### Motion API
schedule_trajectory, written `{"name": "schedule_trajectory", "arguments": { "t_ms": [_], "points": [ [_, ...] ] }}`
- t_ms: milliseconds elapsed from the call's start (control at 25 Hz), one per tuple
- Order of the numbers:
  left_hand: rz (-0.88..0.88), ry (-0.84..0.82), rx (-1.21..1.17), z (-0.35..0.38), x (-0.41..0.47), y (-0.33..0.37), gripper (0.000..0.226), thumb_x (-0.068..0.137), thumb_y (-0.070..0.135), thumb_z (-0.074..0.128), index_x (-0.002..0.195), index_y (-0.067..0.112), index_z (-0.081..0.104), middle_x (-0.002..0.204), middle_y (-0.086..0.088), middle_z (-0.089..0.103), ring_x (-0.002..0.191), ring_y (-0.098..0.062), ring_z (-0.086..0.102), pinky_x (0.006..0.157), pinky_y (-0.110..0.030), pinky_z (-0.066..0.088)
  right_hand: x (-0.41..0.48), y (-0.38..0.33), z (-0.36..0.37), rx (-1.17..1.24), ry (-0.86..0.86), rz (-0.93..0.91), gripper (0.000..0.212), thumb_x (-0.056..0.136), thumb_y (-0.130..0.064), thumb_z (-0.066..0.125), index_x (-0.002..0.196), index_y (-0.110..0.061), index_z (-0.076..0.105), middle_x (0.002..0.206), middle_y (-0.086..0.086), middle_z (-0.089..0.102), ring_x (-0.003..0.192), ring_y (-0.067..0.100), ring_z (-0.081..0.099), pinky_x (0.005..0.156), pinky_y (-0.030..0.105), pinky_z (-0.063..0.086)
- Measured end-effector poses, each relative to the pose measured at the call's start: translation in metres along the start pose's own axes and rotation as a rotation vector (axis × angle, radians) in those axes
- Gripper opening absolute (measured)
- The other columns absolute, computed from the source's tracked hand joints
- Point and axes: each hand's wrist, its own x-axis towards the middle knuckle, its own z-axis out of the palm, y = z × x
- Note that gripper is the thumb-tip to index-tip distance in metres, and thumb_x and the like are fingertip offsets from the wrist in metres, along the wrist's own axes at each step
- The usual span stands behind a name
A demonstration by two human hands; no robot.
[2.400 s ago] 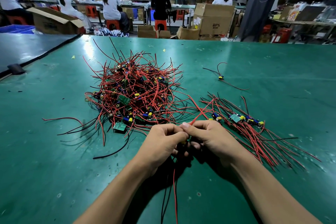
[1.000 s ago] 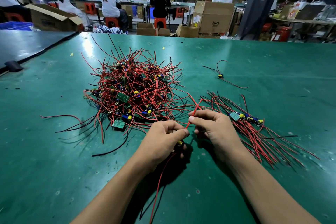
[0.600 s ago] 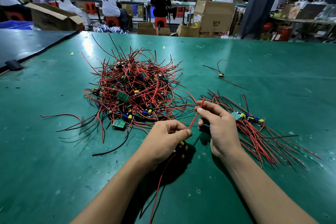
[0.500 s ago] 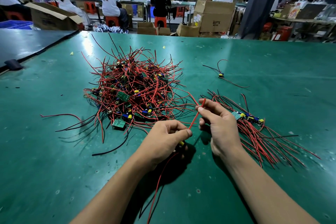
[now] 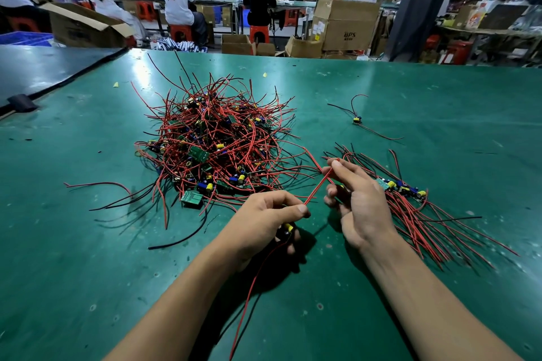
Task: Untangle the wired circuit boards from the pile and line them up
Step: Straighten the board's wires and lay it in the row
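Note:
A tangled pile [image 5: 217, 149] of small green circuit boards with red and black wires lies on the green table [image 5: 440, 114], ahead and left of my hands. My left hand [image 5: 264, 217] grips one small board with a yellow capacitor [image 5: 289, 227]; its red and black wires trail toward me. My right hand [image 5: 356, 202] pinches a red wire [image 5: 318, 186] of that board near its far end, stretched straight between both hands. To the right lies a row of lined-up boards [image 5: 401, 187], their wires fanned toward the lower right.
A single wired board [image 5: 357, 119] lies apart at the far right of the pile. A darker table [image 5: 44, 67] adjoins on the left. Beyond the far edge stand cardboard boxes [image 5: 343, 23] and people working at benches.
My right hand has slid along the red wire away from my left hand, up and to the right, drawing it straight. My left hand stays put with the board.

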Motion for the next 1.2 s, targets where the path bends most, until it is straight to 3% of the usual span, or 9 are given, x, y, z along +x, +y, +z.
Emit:
{"name": "schedule_trajectory", "arguments": {
  "t_ms": [200, 320, 480, 640, 760, 960, 1040, 1200],
  "points": [
    [-0.041, -0.028, -0.042, -0.002, -0.001, 0.002, 0.012, 0.093, 0.017, 0.062, 0.084, 0.012, 0.069, 0.055, -0.011, 0.058, 0.039, -0.019, 0.052, 0.043, -0.019, 0.044, 0.001, -0.007, -0.003, 0.239, -0.112, 0.227, 0.007, 0.074, -0.014, 0.07, 0.074, -0.011, 0.076, 0.072, 0.002, 0.068, 0.044, 0.005, 0.048, 0.043, 0.017, 0.043],
    [-0.037, 0.008, -0.074, 0.0, -0.001, -0.001, 0.012, 0.092, 0.016, 0.063, 0.084, 0.009, 0.068, 0.055, -0.011, 0.058, 0.04, -0.019, 0.053, 0.044, -0.021, 0.046, -0.003, -0.002, -0.005, -0.018, -0.174, 0.114, 0.021, 0.074, -0.024, 0.074, 0.09, -0.011, 0.074, 0.08, 0.003, 0.072, 0.054, 0.006, 0.057, 0.047, 0.017, 0.047],
    [0.03, 0.109, -0.083, 0.004, 0.003, -0.007, 0.015, 0.093, 0.014, 0.062, 0.081, 0.008, 0.067, 0.056, -0.011, 0.058, 0.044, -0.02, 0.052, 0.046, -0.023, 0.046, -0.019, 0.013, 0.0, -0.339, -0.363, 0.037, 0.023, 0.079, -0.033, 0.079, 0.091, -0.013, 0.075, 0.08, 0.012, 0.071, 0.05, 0.023, 0.064, 0.046, 0.025, 0.049],
    [0.041, 0.072, -0.032, 0.0, 0.001, -0.006, 0.02, 0.093, 0.013, 0.063, 0.074, 0.012, 0.069, 0.057, -0.01, 0.059, 0.046, -0.02, 0.052, 0.048, -0.024, 0.045, -0.018, 0.012, -0.001, -0.542, -0.301, -0.091, 0.02, 0.088, -0.03, 0.076, 0.077, -0.013, 0.075, 0.061, 0.007, 0.061, 0.053, 0.019, 0.055, 0.045, 0.021, 0.04],
    [0.031, 0.028, 0.008, 0.0, 0.0, -0.004, 0.02, 0.092, 0.014, 0.064, 0.073, 0.014, 0.069, 0.056, -0.008, 0.06, 0.047, -0.02, 0.052, 0.047, -0.023, 0.045, -0.011, 0.011, -0.005, -0.608, -0.215, -0.138, 0.03, 0.09, -0.03, 0.074, 0.071, -0.007, 0.069, 0.051, 0.004, 0.052, 0.042, 0.013, 0.045, 0.042, 0.02, 0.034],
    [0.058, 0.005, 0.102, 0.0, -0.001, -0.002, 0.013, 0.091, 0.017, 0.066, 0.08, 0.009, 0.066, 0.057, -0.005, 0.06, 0.055, -0.024, 0.053, 0.05, -0.026, 0.045, 0.001, 0.01, -0.008, -0.741, 0.011, -0.35, 0.032, 0.09, -0.034, 0.074, 0.066, -0.013, 0.066, 0.044, 0.001, 0.053, 0.036, 0.009, 0.041, 0.041, 0.019, 0.032],
    [0.061, 0.002, 0.102, 0.001, -0.001, 0.0, 0.013, 0.091, 0.017, 0.066, 0.081, 0.008, 0.066, 0.057, -0.005, 0.06, 0.055, -0.024, 0.053, 0.051, -0.027, 0.045, 0.004, 0.013, -0.006, -0.711, 0.071, -0.33, 0.037, 0.094, -0.038, 0.069, 0.066, -0.013, 0.065, 0.044, -0.001, 0.052, 0.035, 0.009, 0.04, 0.039, 0.019, 0.03],
    [0.05, -0.001, 0.059, 0.005, -0.002, 0.002, 0.011, 0.09, 0.015, 0.066, 0.082, 0.006, 0.068, 0.057, -0.006, 0.058, 0.05, -0.014, 0.056, 0.047, -0.024, 0.047, 0.006, 0.01, 0.002, -0.213, 0.082, -0.012, 0.04, 0.101, -0.03, 0.058, 0.066, -0.01, 0.057, 0.053, -0.001, 0.04, 0.032, 0.008, 0.031, 0.036, 0.015, 0.023]
  ]
}}
